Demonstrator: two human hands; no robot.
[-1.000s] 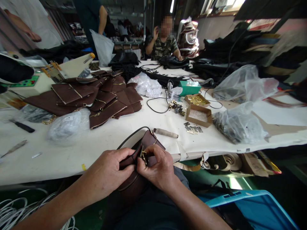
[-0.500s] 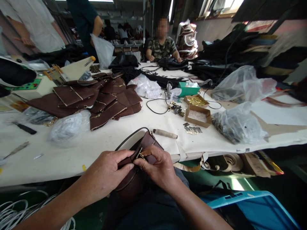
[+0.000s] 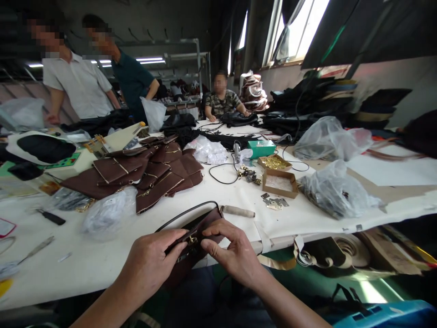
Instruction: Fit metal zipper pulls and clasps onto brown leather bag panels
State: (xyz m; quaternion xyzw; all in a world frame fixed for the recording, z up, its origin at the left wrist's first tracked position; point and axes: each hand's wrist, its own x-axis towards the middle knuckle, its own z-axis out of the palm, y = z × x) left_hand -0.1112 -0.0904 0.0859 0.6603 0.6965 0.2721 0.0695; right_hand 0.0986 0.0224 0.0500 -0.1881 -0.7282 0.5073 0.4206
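Observation:
A dark brown leather handbag (image 3: 208, 222) with a thin strap stands at the table's front edge, its mouth turned up. Thumb and fingers of my left hand (image 3: 148, 262) pinch the bag's upper edge. A brass-coloured clasp (image 3: 192, 240) sits on the bag between my two hands. My right hand (image 3: 235, 249) is at the other side of this clasp, thumb and forefinger apart, close to the leather. Its other fingers are mostly hidden. Behind the bag lies a cloth-wrapped rod (image 3: 238, 211).
Brown leather pieces (image 3: 170, 175) are heaped at left, near a plastic bag (image 3: 111, 212) and a black-handled tool (image 3: 51, 217). Cardboard boxes (image 3: 280, 183), metal plates (image 3: 275, 202) and a filled plastic bag (image 3: 336, 191) lie right. A blue crate (image 3: 392, 314) is below. Three people are beyond the table.
The view has tilted upward, showing more of the people. My right thumb and forefinger have come off the clasp and spread apart. My left hand still grips the handbag.

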